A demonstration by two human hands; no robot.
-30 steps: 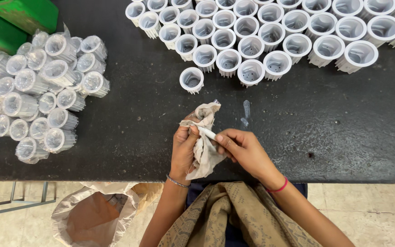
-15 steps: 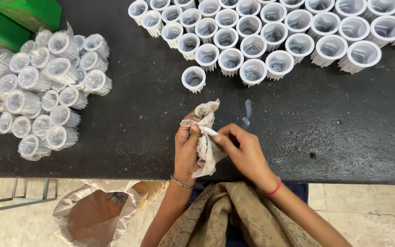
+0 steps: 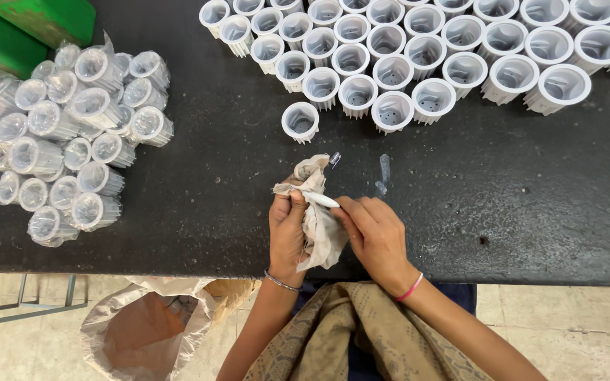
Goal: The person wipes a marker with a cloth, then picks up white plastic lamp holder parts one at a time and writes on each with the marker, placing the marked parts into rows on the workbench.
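My left hand (image 3: 287, 229) grips a crumpled beige cloth (image 3: 317, 226) above the near edge of the black table (image 3: 199, 204). My right hand (image 3: 375, 236) pinches a small white stick-like piece (image 3: 321, 200) that lies across the cloth, its fingers pressed to the fabric. Both hands meet at the cloth in the lower middle of the view. One white ribbed plastic cup (image 3: 300, 121) stands alone just beyond the cloth.
Many upright white ribbed cups (image 3: 418, 56) fill the far right of the table. A heap of plastic-wrapped cups (image 3: 72, 134) lies at the left, beside green boxes (image 3: 30, 25). A small clear tube (image 3: 384, 169) lies on the table. An open sack (image 3: 150, 324) sits on the floor.
My hands and the cloth have stayed together with only slight finger movement; the view has shifted a little.
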